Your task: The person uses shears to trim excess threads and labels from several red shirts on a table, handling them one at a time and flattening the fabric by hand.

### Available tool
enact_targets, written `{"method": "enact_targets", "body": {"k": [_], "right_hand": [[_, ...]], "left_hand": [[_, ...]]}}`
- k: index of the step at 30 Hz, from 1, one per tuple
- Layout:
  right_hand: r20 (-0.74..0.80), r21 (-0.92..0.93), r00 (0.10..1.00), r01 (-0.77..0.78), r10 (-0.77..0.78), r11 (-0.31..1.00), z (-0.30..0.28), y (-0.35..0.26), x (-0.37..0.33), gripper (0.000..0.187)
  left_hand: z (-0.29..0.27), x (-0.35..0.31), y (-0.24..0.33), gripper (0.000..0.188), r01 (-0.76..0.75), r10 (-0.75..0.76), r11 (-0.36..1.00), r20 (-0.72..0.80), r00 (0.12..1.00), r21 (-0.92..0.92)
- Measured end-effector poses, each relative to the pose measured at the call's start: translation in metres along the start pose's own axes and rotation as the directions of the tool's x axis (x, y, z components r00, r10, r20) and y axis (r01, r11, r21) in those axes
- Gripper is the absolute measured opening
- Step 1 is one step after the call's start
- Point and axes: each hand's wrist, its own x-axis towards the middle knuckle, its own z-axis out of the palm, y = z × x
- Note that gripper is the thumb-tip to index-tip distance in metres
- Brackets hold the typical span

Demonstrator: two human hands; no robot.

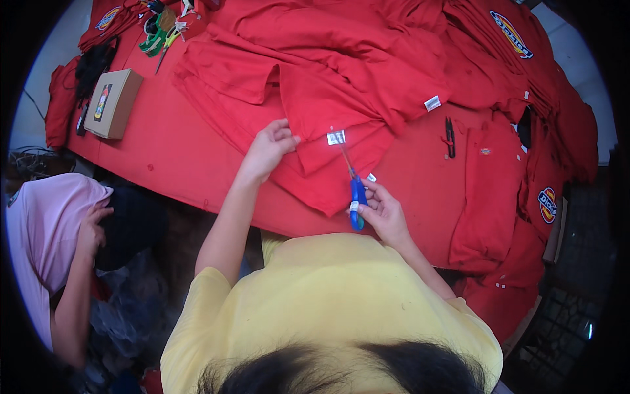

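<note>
A red garment (328, 105) lies spread on the red-covered table in front of me, with a small white label (336, 138) on it. My left hand (268, 152) is closed, thumb and fingers pinching the garment's edge left of that label. In my right hand (386, 213) is a pair of blue-handled scissors (357, 194). Their blades point away from me and reach the label's lower edge; whether they touch the cloth I cannot tell. Another small white tag (371, 177) shows just beside the scissors' pivot.
Black thread snips (449, 138) lie to the right, near stacked red garments (489, 197). A cardboard box (113, 104) sits at the left edge. Yellow-handled scissors (172, 36) and a green tape dispenser (153, 38) are at the far left. Near left, a person in pink (56, 223) bends close by.
</note>
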Motion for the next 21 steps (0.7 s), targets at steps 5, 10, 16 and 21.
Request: {"method": "enact_targets", "body": {"k": [5, 10, 16, 21], "right_hand": [[-0.028, -0.334, 0.995, 0.084, -0.099, 0.939, 0.014, 0.007, -0.002, 0.056], [-0.032, -0.554, 0.983, 0.132, -0.18, 0.822, 0.014, -0.011, -0.004, 0.061], [0.019, -0.668, 0.952, 0.24, -0.306, 0.704, 0.012, -0.018, -0.015, 0.059], [0.017, -0.722, 0.92, 0.283, -0.392, 0.632, 0.01, -0.017, -0.021, 0.057]], "left_hand": [[0.013, -0.004, -0.003, 0.034, 0.015, -0.017, 0.995, -0.026, 1.0, -0.098], [0.026, -0.01, 0.012, 0.027, 0.149, -0.118, 0.865, 0.093, 0.989, -0.479], [0.045, -0.024, 0.025, 0.017, 0.073, -0.059, 0.876, 0.045, 0.997, -0.476], [0.047, -0.028, 0.028, 0.013, 0.033, 0.005, 0.887, 0.08, 0.997, -0.46]]}}
